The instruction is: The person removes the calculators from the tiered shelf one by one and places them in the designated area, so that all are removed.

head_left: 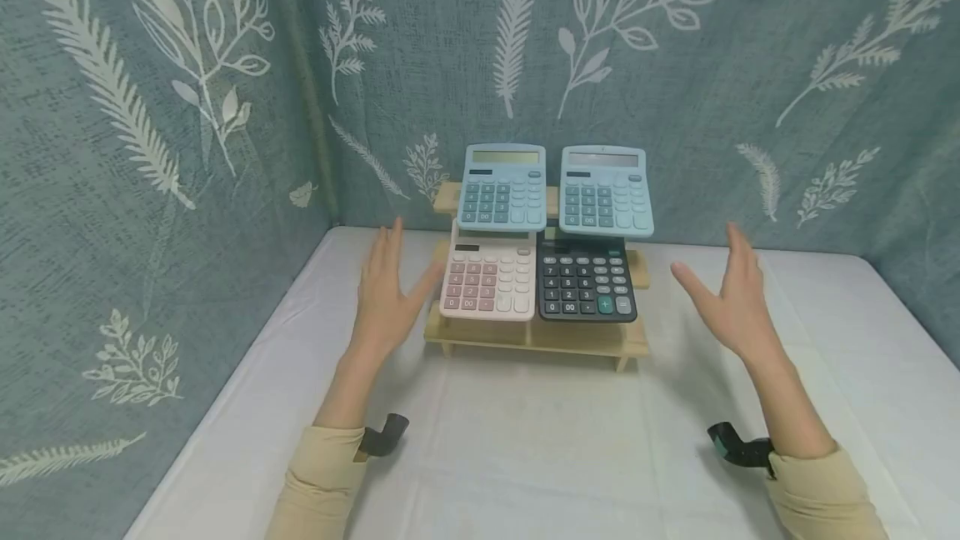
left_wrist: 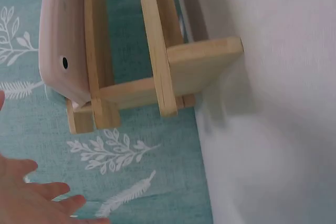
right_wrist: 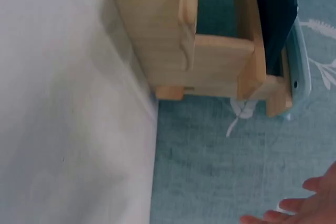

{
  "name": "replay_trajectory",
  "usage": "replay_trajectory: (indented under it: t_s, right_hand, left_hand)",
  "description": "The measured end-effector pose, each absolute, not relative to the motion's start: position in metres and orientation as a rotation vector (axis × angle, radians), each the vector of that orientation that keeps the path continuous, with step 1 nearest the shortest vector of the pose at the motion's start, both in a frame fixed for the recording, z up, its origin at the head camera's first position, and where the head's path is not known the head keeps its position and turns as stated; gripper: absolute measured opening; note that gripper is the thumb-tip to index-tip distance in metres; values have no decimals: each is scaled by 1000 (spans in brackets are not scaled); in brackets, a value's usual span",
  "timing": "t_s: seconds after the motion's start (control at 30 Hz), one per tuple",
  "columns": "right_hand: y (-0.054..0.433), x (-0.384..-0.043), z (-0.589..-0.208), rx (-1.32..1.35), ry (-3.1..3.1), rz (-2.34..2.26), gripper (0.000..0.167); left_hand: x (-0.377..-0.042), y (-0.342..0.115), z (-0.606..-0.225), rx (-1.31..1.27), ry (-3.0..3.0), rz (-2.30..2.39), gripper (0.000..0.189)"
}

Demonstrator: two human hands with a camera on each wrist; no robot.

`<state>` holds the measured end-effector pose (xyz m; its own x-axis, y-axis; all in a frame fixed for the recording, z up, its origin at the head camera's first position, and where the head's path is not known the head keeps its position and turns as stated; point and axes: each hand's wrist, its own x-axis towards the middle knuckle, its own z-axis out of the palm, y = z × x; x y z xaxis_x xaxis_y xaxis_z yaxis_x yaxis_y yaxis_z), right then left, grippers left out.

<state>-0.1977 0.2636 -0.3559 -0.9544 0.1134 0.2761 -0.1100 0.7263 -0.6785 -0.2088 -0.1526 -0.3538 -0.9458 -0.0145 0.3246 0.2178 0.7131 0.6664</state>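
A tiered wooden rack (head_left: 536, 336) holds calculators on its steps. On the upper step lean two light blue calculators, a left one (head_left: 503, 187) and a right one (head_left: 605, 192). Below them are a pink calculator (head_left: 490, 275) at left and a black calculator (head_left: 587, 277) at right. My left hand (head_left: 384, 294), fingers spread, is held to the left of the rack near the pink calculator and grips nothing. To the right of the rack, my right hand (head_left: 731, 298) is likewise spread and holds nothing. Both wrist views show the rack's side from close by.
The rack stands on a table with a white cloth (head_left: 525, 448). A blue-green curtain (head_left: 450, 40) with white leaf prints hangs behind and at the sides. A dark device sits on each wrist, the left one (head_left: 386, 435) and the right one (head_left: 738, 445).
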Motion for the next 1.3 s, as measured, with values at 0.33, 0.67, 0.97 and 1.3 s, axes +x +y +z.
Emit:
replay_trajectory:
  t_s: [0.33, 0.67, 0.97, 1.3]
  right_hand:
    - [246, -204, -349, -67, -2519, 1373, 85]
    - [238, -221, -354, -61, -2353, 1773, 83]
    - [229, -223, -342, -87, -2207, 2122, 80]
    - [223, -231, -337, -42, -2032, 2380, 81]
  left_hand:
    - [-215, -153, -355, -48, -2287, -1738, 60]
    - [-224, -153, -354, 83, -2032, -2212, 49]
    - [-233, -152, -362, 161, -2016, -2354, 52]
    - [-242, -147, -368, 207, -2080, -2486, 58]
